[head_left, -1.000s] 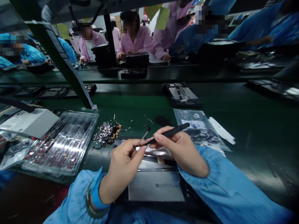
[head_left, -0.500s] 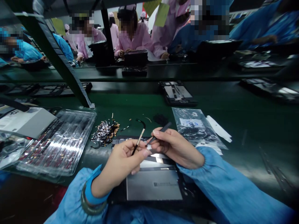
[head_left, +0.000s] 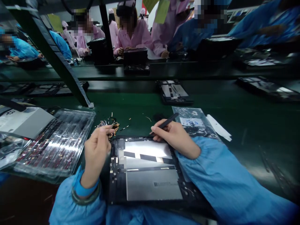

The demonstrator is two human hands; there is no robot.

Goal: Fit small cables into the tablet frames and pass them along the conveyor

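Since the earlier frames our hands have parted: the thin cable strip once pinched between them is no longer visible. Our left hand has gone out to the pile of small gold-tipped parts beyond the device's top-left corner, fingertips pinched at its edge; whether they grip a piece we cannot tell. Our right hand grasps the black tweezers pen-fashion, tip at the upper edge of the opened tablet. We judge one fitting step closed and a fresh part being sought. The tablet lies flat on the green bench before us, back off, silver shielding and a black-striped foil exposed.
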